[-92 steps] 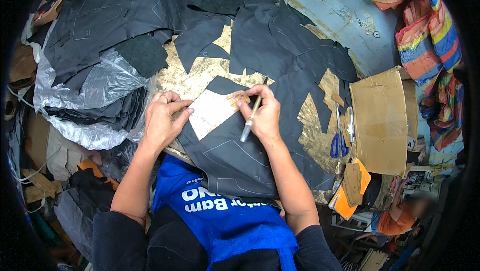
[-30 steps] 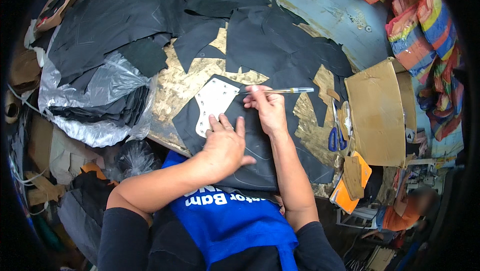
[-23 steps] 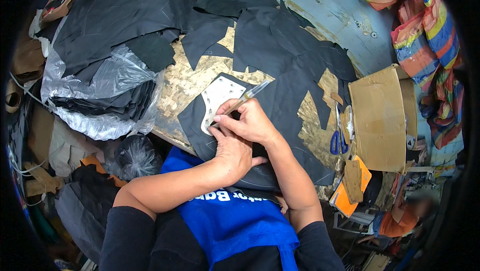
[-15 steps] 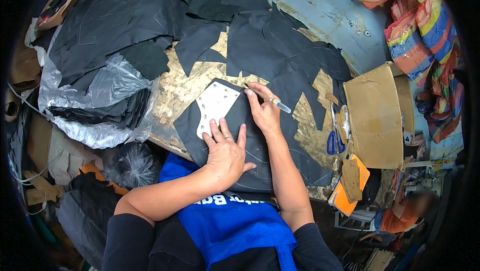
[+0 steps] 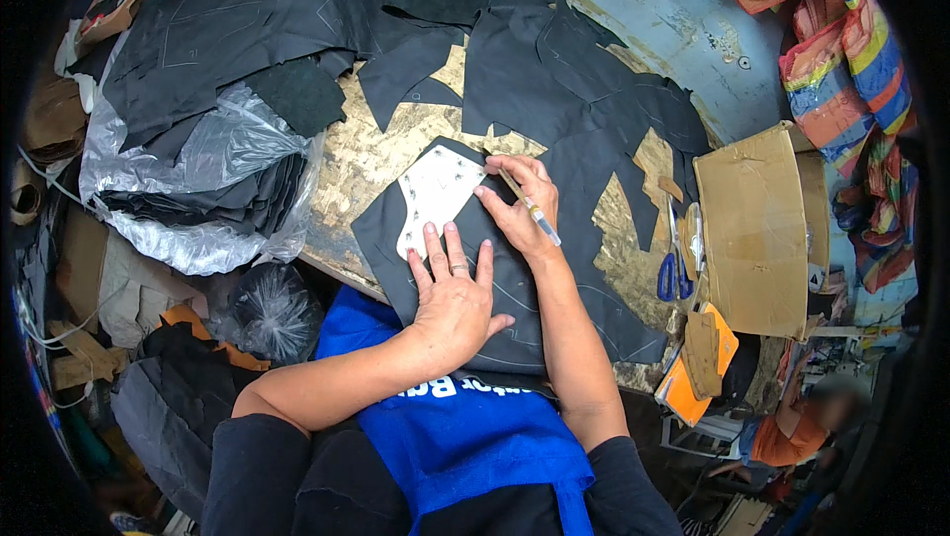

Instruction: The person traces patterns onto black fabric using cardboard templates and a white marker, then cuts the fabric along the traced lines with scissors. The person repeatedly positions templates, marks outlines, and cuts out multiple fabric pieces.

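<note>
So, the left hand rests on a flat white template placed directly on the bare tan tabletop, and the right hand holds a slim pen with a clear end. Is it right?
Not quite: the head view shows the flat white template lying on a large black sheet, not the mottled tan tabletop. The rest is right.
</note>
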`<state>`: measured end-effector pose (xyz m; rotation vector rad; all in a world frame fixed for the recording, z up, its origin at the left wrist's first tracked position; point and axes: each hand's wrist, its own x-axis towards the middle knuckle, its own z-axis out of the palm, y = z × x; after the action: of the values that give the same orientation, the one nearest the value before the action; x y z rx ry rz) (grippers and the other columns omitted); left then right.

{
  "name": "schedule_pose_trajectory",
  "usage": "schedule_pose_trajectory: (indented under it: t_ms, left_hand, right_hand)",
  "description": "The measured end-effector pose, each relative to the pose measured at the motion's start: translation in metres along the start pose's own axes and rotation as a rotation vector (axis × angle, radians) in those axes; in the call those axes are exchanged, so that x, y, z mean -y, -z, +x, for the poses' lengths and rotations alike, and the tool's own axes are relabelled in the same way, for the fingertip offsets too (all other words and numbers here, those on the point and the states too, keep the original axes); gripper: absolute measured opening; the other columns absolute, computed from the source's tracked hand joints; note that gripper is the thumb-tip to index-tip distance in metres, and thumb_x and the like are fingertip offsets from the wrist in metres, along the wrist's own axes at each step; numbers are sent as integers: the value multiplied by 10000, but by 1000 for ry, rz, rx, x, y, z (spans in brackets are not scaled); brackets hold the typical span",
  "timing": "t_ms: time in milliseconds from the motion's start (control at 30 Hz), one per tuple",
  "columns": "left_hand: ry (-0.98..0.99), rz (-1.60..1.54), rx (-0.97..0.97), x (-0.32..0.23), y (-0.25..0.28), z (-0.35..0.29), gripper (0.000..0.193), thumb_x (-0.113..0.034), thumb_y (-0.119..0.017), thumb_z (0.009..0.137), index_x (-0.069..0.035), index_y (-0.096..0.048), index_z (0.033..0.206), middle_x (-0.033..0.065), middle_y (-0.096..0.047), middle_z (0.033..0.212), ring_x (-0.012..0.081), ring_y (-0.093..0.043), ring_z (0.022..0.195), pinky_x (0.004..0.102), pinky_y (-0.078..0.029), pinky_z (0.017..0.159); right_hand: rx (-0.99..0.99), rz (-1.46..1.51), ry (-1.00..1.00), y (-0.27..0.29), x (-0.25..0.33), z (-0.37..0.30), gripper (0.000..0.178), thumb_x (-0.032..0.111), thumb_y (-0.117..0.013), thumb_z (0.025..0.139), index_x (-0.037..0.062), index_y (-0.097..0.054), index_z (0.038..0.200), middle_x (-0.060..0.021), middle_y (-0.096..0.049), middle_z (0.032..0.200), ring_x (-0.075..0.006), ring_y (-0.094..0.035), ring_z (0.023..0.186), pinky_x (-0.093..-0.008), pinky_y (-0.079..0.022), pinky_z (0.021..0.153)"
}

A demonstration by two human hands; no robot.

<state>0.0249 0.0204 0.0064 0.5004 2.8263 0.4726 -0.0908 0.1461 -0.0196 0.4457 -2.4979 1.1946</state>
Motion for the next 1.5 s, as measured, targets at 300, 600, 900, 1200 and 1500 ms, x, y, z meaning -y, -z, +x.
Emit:
schedule_pose_trajectory:
  t_ms: [300, 600, 900, 1200, 1500]
  left_hand:
    - [-16, 23, 4, 1, 5, -1, 943, -584, -647, 747, -46, -297, 1438, 434, -158, 1401, 620, -107, 1302, 718, -206, 978]
    - [11, 141, 63, -7, 9, 6, 951, -642, -604, 747, -80, -290, 1447, 400, -199, 1410, 641, -153, 1273, 734, -255, 943]
    - [-26, 210, 113, -6, -5, 9, 890, -668, -563, 764, -86, -377, 1411, 207, -219, 1483, 443, -174, 1350, 656, -242, 976]
    - [-127, 246, 51, -2, -16, 8, 835, -668, -462, 822, -107, -347, 1429, 140, -291, 1479, 407, -216, 1358, 688, -214, 982]
    - [-121, 234, 27, -1, -12, 9, 838, -670, -458, 818, -118, -333, 1436, 135, -299, 1475, 411, -218, 1356, 727, -218, 956]
  right_hand:
    - [16, -50, 48, 0, -2, -2, 331, 103, -765, 661, 56, -670, 975, -78, -684, 921, -242, -599, 960, -352, -464, 871]
    - [205, 689, -375, 11, 36, 0, 177, 112, -626, 889, -6, -653, 1018, -71, -673, 945, -116, -626, 845, -252, -498, 811]
    - [748, 304, 7, 4, 74, -1, 169, 160, -670, 834, -3, -638, 810, -96, -644, 741, -189, -616, 663, -304, -487, 629]
    - [766, 161, 62, -5, 89, 6, 202, 171, -663, 793, -28, -632, 780, -220, -618, 700, -377, -615, 663, -412, -488, 624]
    - [676, 162, 13, -15, 89, 8, 220, 184, -678, 790, -29, -627, 768, -217, -605, 659, -382, -611, 647, -416, -484, 612]
